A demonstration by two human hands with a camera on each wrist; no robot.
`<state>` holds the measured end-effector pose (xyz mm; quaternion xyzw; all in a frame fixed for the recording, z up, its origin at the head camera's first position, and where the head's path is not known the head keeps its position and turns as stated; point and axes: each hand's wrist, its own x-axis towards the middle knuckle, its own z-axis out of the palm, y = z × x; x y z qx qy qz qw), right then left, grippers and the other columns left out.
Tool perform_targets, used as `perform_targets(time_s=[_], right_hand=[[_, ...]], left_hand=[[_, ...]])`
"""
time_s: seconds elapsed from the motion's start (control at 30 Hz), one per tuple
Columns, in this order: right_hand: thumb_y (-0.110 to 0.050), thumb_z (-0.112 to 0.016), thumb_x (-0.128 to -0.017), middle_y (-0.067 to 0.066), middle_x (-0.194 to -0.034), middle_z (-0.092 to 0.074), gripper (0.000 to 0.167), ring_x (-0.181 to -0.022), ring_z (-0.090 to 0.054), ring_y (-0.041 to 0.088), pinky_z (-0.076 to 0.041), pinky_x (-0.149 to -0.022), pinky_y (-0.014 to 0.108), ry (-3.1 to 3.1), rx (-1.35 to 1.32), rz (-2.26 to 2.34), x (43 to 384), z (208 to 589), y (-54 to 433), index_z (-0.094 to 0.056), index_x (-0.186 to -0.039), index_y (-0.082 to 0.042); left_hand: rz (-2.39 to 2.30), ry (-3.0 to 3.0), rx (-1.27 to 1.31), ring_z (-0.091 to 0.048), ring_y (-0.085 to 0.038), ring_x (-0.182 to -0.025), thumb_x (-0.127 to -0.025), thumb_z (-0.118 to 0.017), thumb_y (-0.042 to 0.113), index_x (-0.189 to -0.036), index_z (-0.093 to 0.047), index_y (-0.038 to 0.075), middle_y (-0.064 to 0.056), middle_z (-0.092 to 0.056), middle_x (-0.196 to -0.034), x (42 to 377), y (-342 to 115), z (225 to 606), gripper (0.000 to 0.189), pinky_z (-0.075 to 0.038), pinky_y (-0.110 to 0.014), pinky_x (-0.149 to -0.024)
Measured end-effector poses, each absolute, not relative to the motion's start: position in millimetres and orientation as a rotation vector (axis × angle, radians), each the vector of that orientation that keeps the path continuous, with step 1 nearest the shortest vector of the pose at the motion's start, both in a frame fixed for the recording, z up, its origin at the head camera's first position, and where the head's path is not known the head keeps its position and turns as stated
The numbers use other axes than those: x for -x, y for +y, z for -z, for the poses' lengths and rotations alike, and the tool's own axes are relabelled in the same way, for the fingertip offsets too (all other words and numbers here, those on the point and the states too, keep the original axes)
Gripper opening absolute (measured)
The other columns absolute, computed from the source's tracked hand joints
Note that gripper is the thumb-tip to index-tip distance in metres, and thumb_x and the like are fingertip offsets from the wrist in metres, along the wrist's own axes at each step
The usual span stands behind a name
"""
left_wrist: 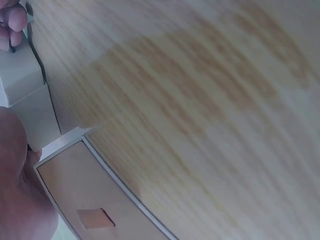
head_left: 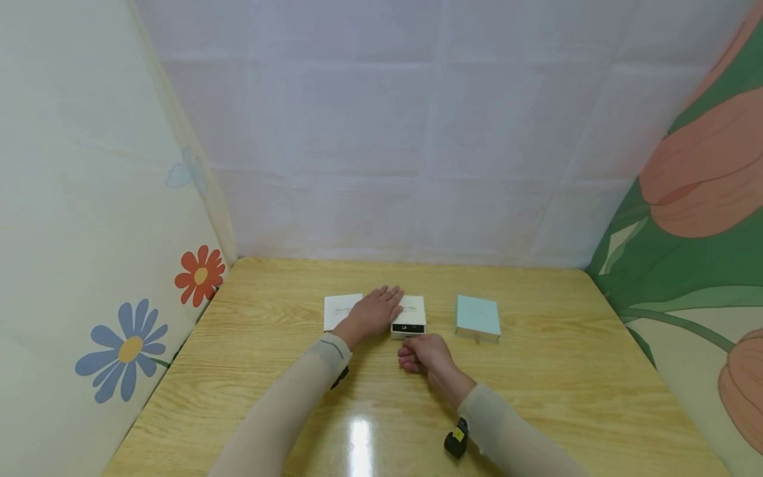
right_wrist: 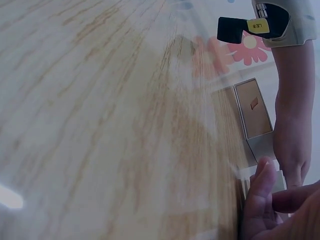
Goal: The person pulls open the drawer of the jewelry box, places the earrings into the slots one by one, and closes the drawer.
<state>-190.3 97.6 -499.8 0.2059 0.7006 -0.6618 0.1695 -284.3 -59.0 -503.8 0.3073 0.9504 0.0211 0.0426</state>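
Note:
Three flat boxes stand in a row on the table. My left hand (head_left: pixel 373 313) rests, fingers extended, across the left edge of the middle white drawer box (head_left: pixel 413 307). Its inner drawer (head_left: pixel 408 336) is partly pulled out toward me, showing a dark strip of interior with small light marks. At the drawer's front, my right hand (head_left: pixel 428 354) has curled fingers; in the left wrist view its fingertips (left_wrist: pixel 17 19) pinch a small dark pull tab. Beside it on the left is another white box (head_left: pixel 340 306), partly covered by the left hand, with a tan front and ribbon tab (left_wrist: pixel 95 218).
A light blue box (head_left: pixel 478 315) with a tab at its front lies to the right. The wooden table (head_left: pixel 286 424) meets a pale cloth backdrop (head_left: pixel 381 132) behind and floral cloths (head_left: pixel 703 318) at the sides. Black wrist cameras (head_left: pixel 456 440) are strapped to the sleeves.

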Motion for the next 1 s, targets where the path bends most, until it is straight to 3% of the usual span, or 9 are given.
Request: perform_targets(time_s=[1.0], right_hand=[[-0.008, -0.056, -0.100, 0.013, -0.083, -0.075, 0.023, -0.067, -0.073, 0.016, -0.062, -0.060, 0.026, 1.973, -0.572, 1.904, 195.6, 500.2, 98.9, -0.067, -0.113, 0.007]], left_hand=[[-0.042, 2.912, -0.937, -0.017, -0.026, -0.156, -0.113, -0.018, 0.042, -0.163, -0.017, 0.014, -0.002, -0.017, -0.169, 286.3, -58.5, 506.7, 0.058, -0.013, -0.038, -0.128]])
